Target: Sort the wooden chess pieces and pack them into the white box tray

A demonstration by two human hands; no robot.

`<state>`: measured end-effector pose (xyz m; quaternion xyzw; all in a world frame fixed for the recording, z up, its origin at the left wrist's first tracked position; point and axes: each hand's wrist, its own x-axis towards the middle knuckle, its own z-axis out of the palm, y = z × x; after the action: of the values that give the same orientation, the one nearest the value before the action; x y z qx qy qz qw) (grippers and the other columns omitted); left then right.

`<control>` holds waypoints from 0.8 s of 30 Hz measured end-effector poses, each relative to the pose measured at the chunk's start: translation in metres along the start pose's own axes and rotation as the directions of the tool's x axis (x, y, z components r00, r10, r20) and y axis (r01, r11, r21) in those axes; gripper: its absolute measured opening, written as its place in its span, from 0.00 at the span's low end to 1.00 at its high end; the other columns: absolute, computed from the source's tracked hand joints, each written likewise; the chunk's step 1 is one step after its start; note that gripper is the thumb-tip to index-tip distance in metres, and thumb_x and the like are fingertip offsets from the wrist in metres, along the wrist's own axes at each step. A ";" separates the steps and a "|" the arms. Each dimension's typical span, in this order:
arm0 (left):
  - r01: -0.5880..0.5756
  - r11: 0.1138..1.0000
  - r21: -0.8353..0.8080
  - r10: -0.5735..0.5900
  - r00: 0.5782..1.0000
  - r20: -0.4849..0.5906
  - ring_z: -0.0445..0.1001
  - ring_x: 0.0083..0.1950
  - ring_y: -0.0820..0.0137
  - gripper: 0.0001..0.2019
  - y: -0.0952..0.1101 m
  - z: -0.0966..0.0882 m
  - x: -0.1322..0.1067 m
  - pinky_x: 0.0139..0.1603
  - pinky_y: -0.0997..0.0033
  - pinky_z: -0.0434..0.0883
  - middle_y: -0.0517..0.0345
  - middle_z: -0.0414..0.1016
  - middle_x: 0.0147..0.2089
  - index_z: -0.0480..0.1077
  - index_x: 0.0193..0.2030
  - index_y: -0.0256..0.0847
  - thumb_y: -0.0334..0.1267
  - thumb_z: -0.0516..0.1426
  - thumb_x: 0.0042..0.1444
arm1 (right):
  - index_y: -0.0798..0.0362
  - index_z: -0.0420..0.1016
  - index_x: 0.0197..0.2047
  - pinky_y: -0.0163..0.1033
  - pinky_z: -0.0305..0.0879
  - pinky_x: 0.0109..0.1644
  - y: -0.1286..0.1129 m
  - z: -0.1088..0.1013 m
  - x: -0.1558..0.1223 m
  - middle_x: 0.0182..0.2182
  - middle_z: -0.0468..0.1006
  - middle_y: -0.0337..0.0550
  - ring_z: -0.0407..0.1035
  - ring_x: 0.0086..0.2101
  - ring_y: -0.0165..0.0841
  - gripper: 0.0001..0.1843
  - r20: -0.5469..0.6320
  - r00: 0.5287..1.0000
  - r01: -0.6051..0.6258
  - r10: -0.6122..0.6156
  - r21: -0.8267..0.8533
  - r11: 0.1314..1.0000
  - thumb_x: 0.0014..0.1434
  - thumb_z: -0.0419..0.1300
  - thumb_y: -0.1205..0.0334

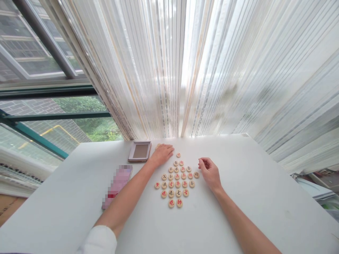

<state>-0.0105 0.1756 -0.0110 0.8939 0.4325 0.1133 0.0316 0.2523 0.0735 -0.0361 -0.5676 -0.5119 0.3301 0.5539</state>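
Xiangqi pieces (177, 184), round wooden discs with red or black characters, lie in rows forming a rough diamond on the white table (212, 225). A lone piece (178, 155) tops the pattern. My left hand (162, 155) reaches to the far side of the table, fingers stretched out and palm down, up and left of that piece. Part of a pale disc (158, 146) peeks out behind it; what lies under the palm is hidden. To the right of the pattern, my right hand (209, 173) is closed, thumb against curled fingers, near a black-marked piece (196, 175). Anything inside it is hidden.
A shallow open box (140, 151) stands at the table's far left edge. Beside my left forearm lies a pink phone (118, 187), partly blurred out. Sheer striped curtains (169, 70) hang behind the table, with an open window (53, 116) at left.
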 end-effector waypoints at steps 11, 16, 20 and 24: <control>-0.057 0.997 -0.053 0.056 0.998 -0.014 0.69 0.64 0.58 0.11 -0.014 -0.007 -0.013 0.66 0.54 0.61 0.45 0.72 0.62 0.74 0.51 0.40 0.39 0.55 0.66 | 0.52 0.76 0.38 0.41 0.75 0.39 -0.004 -0.001 -0.001 0.31 0.80 0.45 0.76 0.33 0.38 0.23 0.001 1.000 0.004 -0.004 -0.015 1.000 0.60 0.60 0.39; -0.065 0.994 -0.089 0.064 0.998 -0.011 0.69 0.61 0.58 0.08 -0.010 -0.018 -0.020 0.64 0.54 0.62 0.47 0.74 0.58 0.74 0.48 0.41 0.36 0.56 0.64 | 0.53 0.76 0.38 0.41 0.74 0.38 -0.005 -0.001 -0.001 0.31 0.81 0.45 0.76 0.32 0.38 0.24 0.002 1.000 0.006 -0.006 -0.025 1.000 0.60 0.60 0.38; -0.034 0.987 -0.157 0.030 0.999 -0.027 0.68 0.61 0.57 0.08 -0.008 -0.023 -0.026 0.65 0.53 0.62 0.47 0.73 0.58 0.74 0.48 0.41 0.35 0.59 0.62 | 0.53 0.76 0.39 0.42 0.75 0.38 -0.003 -0.001 0.000 0.31 0.81 0.46 0.76 0.32 0.38 0.25 0.005 1.000 0.010 -0.010 -0.033 0.999 0.60 0.60 0.37; 0.024 0.963 -0.269 -0.041 0.998 -0.058 0.68 0.61 0.56 0.08 -0.005 -0.027 -0.033 0.64 0.51 0.63 0.46 0.73 0.57 0.73 0.48 0.42 0.38 0.58 0.63 | 0.52 0.75 0.39 0.41 0.75 0.38 -0.003 -0.001 0.000 0.32 0.81 0.46 0.76 0.33 0.38 0.23 0.008 1.000 0.018 -0.017 -0.053 0.998 0.61 0.59 0.38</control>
<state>-0.0402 0.1523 0.0085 0.8703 0.4284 0.1983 0.1406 0.2527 0.0725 -0.0332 -0.5763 -0.5277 0.3137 0.5395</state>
